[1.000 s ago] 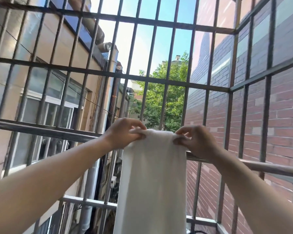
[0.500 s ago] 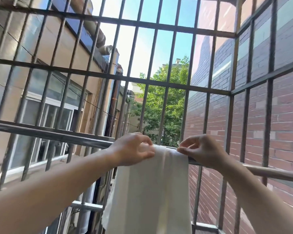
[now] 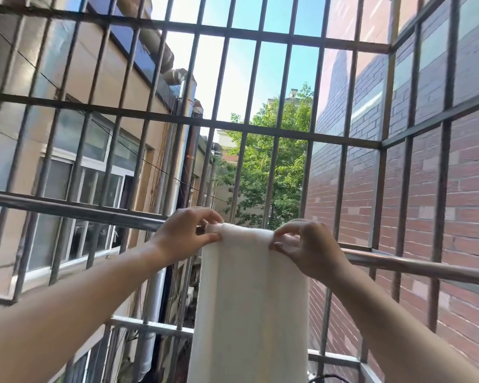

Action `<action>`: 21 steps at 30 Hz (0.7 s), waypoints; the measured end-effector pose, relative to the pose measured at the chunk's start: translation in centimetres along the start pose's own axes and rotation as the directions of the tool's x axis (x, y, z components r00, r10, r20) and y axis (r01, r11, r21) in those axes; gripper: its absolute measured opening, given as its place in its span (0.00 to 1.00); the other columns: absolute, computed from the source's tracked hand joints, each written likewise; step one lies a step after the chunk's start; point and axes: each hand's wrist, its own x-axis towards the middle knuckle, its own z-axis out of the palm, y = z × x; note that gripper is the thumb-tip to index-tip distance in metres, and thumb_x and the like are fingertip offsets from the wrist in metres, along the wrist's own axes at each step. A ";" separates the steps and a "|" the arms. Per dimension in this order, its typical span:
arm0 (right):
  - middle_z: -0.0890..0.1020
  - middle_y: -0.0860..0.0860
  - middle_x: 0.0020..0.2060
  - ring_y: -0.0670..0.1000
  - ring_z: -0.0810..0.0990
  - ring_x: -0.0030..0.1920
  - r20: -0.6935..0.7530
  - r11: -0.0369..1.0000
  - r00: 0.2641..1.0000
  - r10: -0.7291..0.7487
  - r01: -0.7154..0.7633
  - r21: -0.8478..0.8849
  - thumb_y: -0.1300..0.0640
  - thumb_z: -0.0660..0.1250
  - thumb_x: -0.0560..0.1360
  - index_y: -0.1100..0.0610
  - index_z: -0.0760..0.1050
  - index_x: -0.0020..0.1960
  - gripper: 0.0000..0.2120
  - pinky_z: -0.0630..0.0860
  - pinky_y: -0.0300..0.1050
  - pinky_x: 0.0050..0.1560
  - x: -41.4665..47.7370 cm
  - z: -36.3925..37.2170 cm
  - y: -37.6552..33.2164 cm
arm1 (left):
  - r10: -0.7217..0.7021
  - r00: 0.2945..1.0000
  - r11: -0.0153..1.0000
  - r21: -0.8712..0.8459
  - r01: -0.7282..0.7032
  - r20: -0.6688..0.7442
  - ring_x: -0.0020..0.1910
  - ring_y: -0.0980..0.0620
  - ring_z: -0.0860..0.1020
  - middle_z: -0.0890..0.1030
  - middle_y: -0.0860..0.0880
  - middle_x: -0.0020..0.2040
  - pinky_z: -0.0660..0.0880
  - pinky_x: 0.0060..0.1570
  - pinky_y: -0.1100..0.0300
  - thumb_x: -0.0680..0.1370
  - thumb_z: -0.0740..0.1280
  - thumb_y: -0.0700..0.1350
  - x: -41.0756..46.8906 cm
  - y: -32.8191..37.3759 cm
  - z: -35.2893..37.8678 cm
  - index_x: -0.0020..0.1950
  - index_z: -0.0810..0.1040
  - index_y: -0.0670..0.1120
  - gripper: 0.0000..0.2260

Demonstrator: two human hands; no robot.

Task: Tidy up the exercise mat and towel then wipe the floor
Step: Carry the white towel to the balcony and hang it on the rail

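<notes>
The steel rail (image 3: 67, 210) runs across the inside of the window grille (image 3: 260, 128). The left hand (image 3: 183, 233) pinches the left end of the towel's top fold between thumb and fingertips. The white towel (image 3: 249, 299) lies draped over the rail at mid-span and hangs straight down. Half a second ago its lower left edge flared outward; both side edges now hang parallel. The right hand (image 3: 304, 244) pinches the right end of the fold, its other fingers loosely curled. Judgement: the hanging step is nearly complete; mat and floor remain.
</notes>
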 end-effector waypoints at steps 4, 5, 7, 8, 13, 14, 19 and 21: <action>0.85 0.49 0.39 0.47 0.81 0.41 -0.044 0.997 0.997 0.061 -0.059 0.047 0.54 0.76 0.67 0.54 0.84 0.42 0.06 0.75 0.38 0.48 0.2 0.1 0.4 | -0.022 0.999 1.000 0.001 0.022 -0.043 0.38 0.62 0.78 0.80 0.58 0.39 0.73 0.39 0.68 0.69 0.75 0.49 0.3 -0.1 -0.2 0.42 0.82 0.52 0.05; 0.85 0.49 0.39 0.46 0.81 0.41 -0.044 0.996 0.996 0.076 -0.074 0.056 0.54 0.76 0.67 0.54 0.84 0.42 0.06 0.75 0.38 0.48 0.2 -0.1 0.5 | -0.031 0.999 0.999 -0.009 0.031 -0.044 0.36 0.63 0.78 0.80 0.60 0.37 0.71 0.37 0.70 0.69 0.75 0.49 0.5 0.0 -0.4 0.41 0.82 0.52 0.04; 0.84 0.48 0.37 0.45 0.80 0.40 -0.042 0.993 0.994 0.099 -0.096 0.062 0.55 0.75 0.68 0.55 0.84 0.42 0.04 0.76 0.37 0.46 0.5 -0.6 0.9 | -0.036 0.999 0.999 -0.030 0.034 -0.039 0.33 0.63 0.78 0.80 0.61 0.35 0.71 0.34 0.73 0.69 0.74 0.48 1.1 0.0 -1.0 0.41 0.82 0.52 0.03; 0.83 0.47 0.36 0.44 0.79 0.39 -0.044 0.992 0.993 0.112 -0.109 0.061 0.55 0.75 0.68 0.54 0.84 0.41 0.03 0.75 0.35 0.43 0.6 -1.0 1.1 | -0.036 0.999 0.999 -0.026 0.035 -0.041 0.32 0.63 0.79 0.80 0.60 0.35 0.72 0.33 0.72 0.70 0.74 0.47 1.4 -0.1 -1.4 0.42 0.82 0.51 0.03; 0.82 0.45 0.34 0.46 0.80 0.38 -0.092 0.979 0.977 0.190 -0.182 0.086 0.55 0.74 0.69 0.53 0.83 0.40 0.01 0.71 0.33 0.36 1.3 -2.7 2.7 | -0.109 0.994 0.992 0.056 0.111 -0.031 0.38 0.58 0.78 0.78 0.59 0.37 0.68 0.36 0.69 0.73 0.71 0.46 2.5 -1.7 -3.9 0.44 0.80 0.49 0.03; 0.82 0.46 0.33 0.45 0.79 0.37 -0.109 0.979 0.976 0.190 -0.180 0.096 0.56 0.74 0.69 0.53 0.83 0.40 0.01 0.70 0.29 0.34 1.4 -2.8 2.7 | -0.128 0.992 0.989 0.078 0.128 -0.006 0.38 0.58 0.78 0.78 0.59 0.37 0.69 0.36 0.68 0.73 0.71 0.46 2.6 -2.1 -4.2 0.45 0.80 0.49 0.03; 0.80 0.40 0.30 0.39 0.79 0.34 -0.074 0.974 0.979 0.189 -0.177 0.139 0.56 0.74 0.69 0.51 0.83 0.38 0.02 0.70 0.26 0.31 1.7 -1.6 2.1 | -0.132 0.990 0.989 0.071 0.128 0.058 0.45 0.55 0.79 0.78 0.57 0.42 0.75 0.45 0.61 0.77 0.67 0.47 2.2 -0.9 -2.9 0.49 0.78 0.50 0.03; 0.82 0.42 0.32 0.41 0.80 0.37 -0.003 0.974 0.983 0.186 -0.184 0.130 0.53 0.74 0.68 0.50 0.83 0.39 0.02 0.73 0.29 0.34 1.5 -1.2 2.0 | -0.066 0.992 0.998 0.021 0.064 0.105 0.47 0.56 0.79 0.80 0.56 0.44 0.77 0.49 0.59 0.77 0.66 0.48 1.9 0.8 -1.5 0.49 0.78 0.52 0.03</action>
